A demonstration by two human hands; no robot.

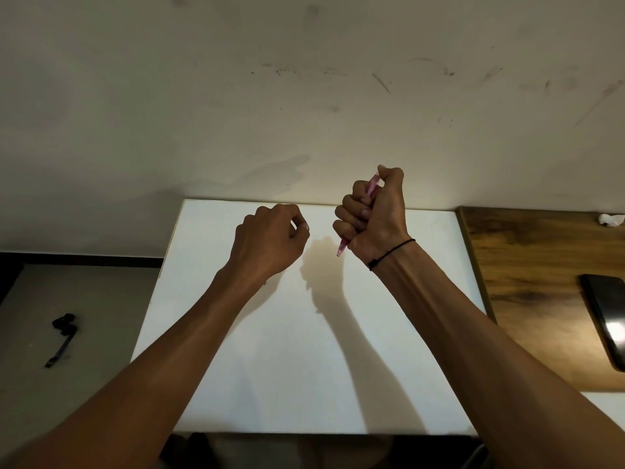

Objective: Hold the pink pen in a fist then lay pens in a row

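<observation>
Right hand: we see the right hand (373, 216) raised above the white surface (209, 333), its fingers (351, 211) curled in a fist around a pink pen (342, 247)
Left hand: the left hand (270, 242) hovers at 9 o'clock of the right one, near but apart; its fingers are loosely curled, thumb against forefinger, and we cannot tell whether anything small sits between them
Pen, place: inside the right fist, over the far middle of the white surface, not touching it
Pen, axis: the long axis runs from 1 o'clock to 7 o'clock; one end shows by the thumb at the top, the other sticks out below the little finger; we cannot tell which end is the tip
Pen, handling: we judge it light, stiff and smooth plastic, likely a little slippery, not fragile; the mid barrel is the best place to hold, and the fist already covers it
Wrist: a thin black band (392, 253) circles the right wrist
Around: at 3 o'clock a wooden board (527, 299) carries a dark phone (607, 319); at 9 o'clock a small black object (62, 336) lies on the grey floor
</observation>
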